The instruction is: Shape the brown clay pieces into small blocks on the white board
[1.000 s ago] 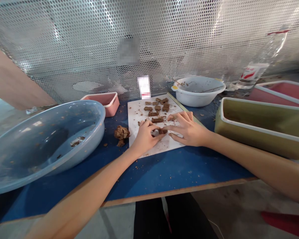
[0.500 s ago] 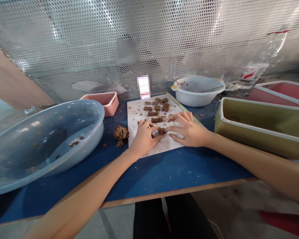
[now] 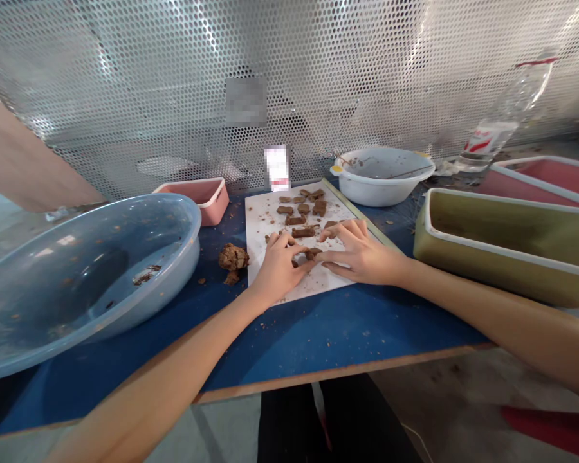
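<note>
A small lump of brown clay (image 3: 312, 253) lies on the white board (image 3: 260, 222), between my two hands. My left hand (image 3: 278, 267) is closed on it from the left, thumb at the near side and fingers curled at the far side. From the right, the fingertips of my right hand (image 3: 361, 256) press against the same lump. Just beyond my hands sits a bar of clay (image 3: 303, 232), with another clay bar (image 3: 296, 220) behind it. Several smaller clay pieces (image 3: 285, 209) stand in rows toward the back of the board. Crumbs are scattered around them.
Left of the board rests a bigger clay lump (image 3: 233, 256). A large blue basin (image 3: 174, 212) and a pink box (image 3: 215, 202) stand at left. At right are a white basin (image 3: 376, 186), a green planter (image 3: 492, 270), a pink tray (image 3: 535, 168) and a plastic bottle (image 3: 496, 132).
My right hand has shifted slightly left, its fingertips closing in on the clay lump and covering more of it. The left hand stays nearly where it was.
</note>
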A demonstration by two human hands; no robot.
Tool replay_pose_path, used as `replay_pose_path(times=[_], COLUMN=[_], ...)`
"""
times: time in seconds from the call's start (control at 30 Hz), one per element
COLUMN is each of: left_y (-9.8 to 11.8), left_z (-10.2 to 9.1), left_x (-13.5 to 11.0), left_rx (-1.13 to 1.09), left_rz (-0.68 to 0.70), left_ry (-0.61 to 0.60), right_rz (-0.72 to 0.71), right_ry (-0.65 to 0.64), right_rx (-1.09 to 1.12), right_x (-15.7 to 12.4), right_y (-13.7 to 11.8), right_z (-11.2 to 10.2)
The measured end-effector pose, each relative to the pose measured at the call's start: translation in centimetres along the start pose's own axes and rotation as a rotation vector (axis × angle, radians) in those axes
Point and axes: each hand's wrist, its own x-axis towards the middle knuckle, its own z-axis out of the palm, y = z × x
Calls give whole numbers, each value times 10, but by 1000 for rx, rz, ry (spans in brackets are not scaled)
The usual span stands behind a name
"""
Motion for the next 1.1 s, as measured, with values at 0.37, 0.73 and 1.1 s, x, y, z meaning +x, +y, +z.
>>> replay_pose_path(times=[0.37, 0.73, 1.1], left_y=[-1, -1, 7], left_z=[1, -1, -7], left_x=[0, -1, -3], left_rx=[4, 6, 18], left_rz=[-10, 19, -36], left_ry=[-9, -11, 6], right_rz=[-77, -84, -101], right_ry=[2, -20, -29], right_rx=[-15, -41, -59], right_x=[-1, -4, -4], right_y=[2, 4, 3], right_z=[1, 3, 0])
